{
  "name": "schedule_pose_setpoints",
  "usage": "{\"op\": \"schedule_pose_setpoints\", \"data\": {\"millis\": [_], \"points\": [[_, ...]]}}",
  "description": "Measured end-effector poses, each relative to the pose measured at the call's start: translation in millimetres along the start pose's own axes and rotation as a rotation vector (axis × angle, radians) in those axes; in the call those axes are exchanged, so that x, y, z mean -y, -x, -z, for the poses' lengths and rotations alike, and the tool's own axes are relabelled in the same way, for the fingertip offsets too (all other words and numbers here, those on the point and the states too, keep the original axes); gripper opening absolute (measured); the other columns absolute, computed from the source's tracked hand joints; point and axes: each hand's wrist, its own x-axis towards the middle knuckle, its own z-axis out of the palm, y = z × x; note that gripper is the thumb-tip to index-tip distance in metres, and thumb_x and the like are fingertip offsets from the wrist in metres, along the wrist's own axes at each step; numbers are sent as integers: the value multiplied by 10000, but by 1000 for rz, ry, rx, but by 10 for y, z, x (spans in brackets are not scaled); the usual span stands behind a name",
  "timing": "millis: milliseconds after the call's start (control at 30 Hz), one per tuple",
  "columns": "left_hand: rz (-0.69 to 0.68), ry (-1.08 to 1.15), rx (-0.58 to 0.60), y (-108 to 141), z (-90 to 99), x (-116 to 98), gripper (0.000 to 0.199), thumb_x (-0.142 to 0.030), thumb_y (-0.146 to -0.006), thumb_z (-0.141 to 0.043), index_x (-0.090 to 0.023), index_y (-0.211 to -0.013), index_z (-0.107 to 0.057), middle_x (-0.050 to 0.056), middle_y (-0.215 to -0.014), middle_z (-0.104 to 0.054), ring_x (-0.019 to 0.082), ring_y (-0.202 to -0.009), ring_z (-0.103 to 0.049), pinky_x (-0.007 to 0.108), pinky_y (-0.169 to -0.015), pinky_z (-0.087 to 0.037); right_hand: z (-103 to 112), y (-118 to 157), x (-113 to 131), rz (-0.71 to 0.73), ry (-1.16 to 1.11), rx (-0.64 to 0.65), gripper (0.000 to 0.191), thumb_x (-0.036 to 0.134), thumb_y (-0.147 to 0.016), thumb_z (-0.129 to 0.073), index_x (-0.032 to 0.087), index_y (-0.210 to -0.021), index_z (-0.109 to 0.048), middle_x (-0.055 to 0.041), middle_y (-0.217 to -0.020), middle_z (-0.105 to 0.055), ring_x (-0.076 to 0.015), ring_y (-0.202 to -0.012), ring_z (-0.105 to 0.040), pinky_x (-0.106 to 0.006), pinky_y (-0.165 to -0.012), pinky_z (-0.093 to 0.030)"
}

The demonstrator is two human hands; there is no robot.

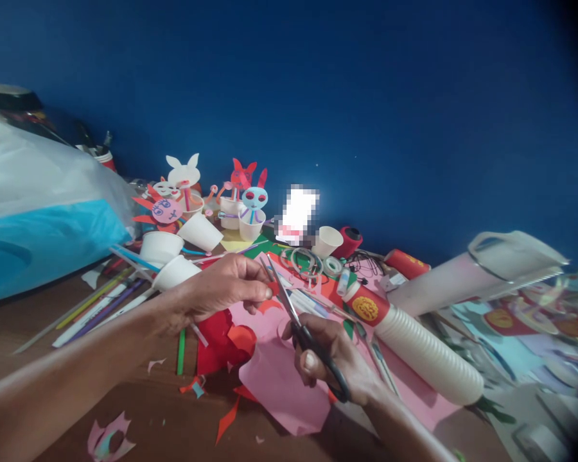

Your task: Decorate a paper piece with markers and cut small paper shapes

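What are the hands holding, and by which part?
The right hand holds scissors by the black handles; the left hand pinches red paper at its edge.

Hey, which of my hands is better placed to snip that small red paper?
Probably your right hand: it holds the scissors close to the red paper, which your left hand pinches.

At nine o'clock a plastic bag (67, 231) is cut off; near twelve, what may be a phone (298, 215) is pixelated; some red paper (272, 289) is partly covered by the left hand (231, 283).
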Motion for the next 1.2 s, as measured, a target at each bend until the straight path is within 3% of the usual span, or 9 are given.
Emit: {"op": "schedule_pose_setpoints", "data": {"millis": [300, 633, 1200], "points": [[4, -9, 20, 15, 10, -19, 50, -156, -646, -577, -133, -660, -619, -32, -511, -538, 69, -470, -476, 208, -506, -387, 2, 17, 44, -22, -15, -8, 484, 533, -597, -650, 134, -848, -543, 33, -498, -503, -72, -398, -441, -199, -400, -389], [10, -9, -39, 7, 40, 9, 50, -186, -624, -601, -139, -639, -607, -25, -501, -534, 78, -468, -480, 211, -492, -383, 50, 29, 71, -60, 37, -26, 442, 483, -606, -672, 132, -849, -558, 36, -513, -488, -65, -405, -443, -189, -393, -380], [63, 4, 61, -7, 134, -10, 70, -159, -604, -608, -122, -661, -623, -24, -508, -551, 70, -442, -483, 197, -461, -374, 136, 28, 44, -62, 97, 24, 387, 413, -639, -672, 118, -869, -573, 33, -521, -495, -55, -377, -452, -166, -365, -379]]}}
